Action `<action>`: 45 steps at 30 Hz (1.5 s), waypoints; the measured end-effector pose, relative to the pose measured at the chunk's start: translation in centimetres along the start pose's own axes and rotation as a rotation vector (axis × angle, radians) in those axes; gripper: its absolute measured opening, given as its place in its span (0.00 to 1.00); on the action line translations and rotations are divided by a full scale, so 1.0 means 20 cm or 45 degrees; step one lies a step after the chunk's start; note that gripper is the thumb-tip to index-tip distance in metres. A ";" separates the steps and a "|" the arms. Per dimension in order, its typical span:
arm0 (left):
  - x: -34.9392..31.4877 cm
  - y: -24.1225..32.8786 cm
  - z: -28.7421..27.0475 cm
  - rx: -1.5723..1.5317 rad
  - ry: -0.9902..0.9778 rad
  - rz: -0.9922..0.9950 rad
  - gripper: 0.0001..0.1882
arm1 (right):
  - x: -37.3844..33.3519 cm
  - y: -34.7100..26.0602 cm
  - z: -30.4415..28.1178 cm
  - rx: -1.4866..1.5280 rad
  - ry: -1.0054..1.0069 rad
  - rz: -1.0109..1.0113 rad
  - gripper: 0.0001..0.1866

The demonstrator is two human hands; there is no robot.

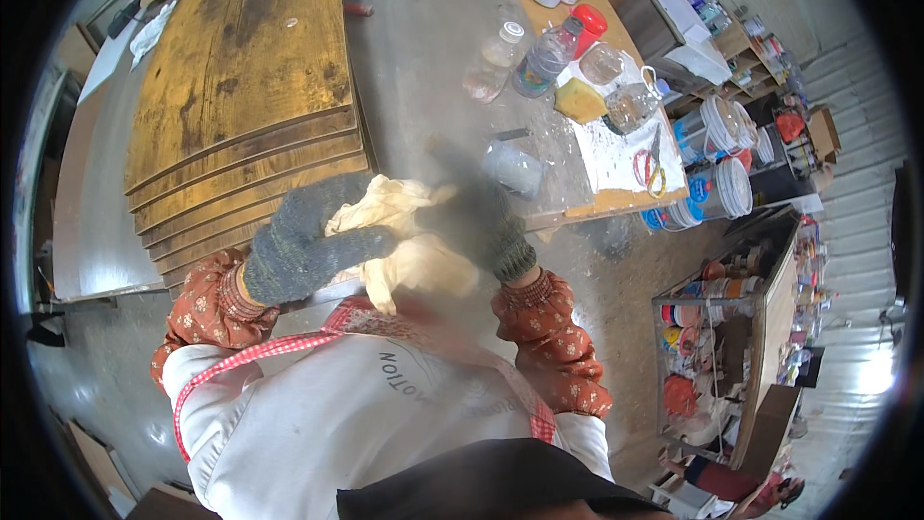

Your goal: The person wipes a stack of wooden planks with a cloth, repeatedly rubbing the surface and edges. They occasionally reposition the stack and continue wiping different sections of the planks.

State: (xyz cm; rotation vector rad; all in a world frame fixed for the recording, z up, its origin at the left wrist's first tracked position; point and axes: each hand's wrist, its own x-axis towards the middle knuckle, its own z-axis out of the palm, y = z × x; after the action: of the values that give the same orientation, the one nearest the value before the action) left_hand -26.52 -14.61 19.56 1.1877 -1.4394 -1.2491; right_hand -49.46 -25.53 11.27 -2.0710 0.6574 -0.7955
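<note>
In front of my chest, a crumpled cream cloth hangs between my two hands. My left hand, in a dark grey knitted glove, is closed on the cloth, with its fingers lying across the folds. My right hand, gloved alike, is at the cloth's right side; its fingers are smeared, so their grip does not show. Just beyond my left hand is a stack of brown-yellow stained boards. Patterned red-brown sleeves cover both forearms.
A grey worktable carries clear bottles, a translucent cup, a yellow sponge, a red container and scissors. White buckets stand right. A cluttered rack stands lower right, near another person.
</note>
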 end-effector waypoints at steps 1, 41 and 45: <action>0.00 0.00 -0.01 -0.045 -0.030 -0.174 0.24 | 0.01 0.05 -0.02 -0.036 0.006 -0.023 0.30; -0.17 -0.64 1.03 0.394 2.289 0.312 0.29 | 0.59 0.34 -0.40 0.005 -1.317 -0.740 0.23; -0.16 -0.73 1.11 -0.289 2.243 0.366 0.32 | 0.46 0.20 -0.24 0.233 -1.625 -1.511 0.41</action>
State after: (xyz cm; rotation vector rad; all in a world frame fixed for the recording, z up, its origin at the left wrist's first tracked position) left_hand -45.96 -8.49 2.32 1.2038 -0.0791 0.1085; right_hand -47.50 -36.41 13.16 -2.1282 -1.3510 0.0715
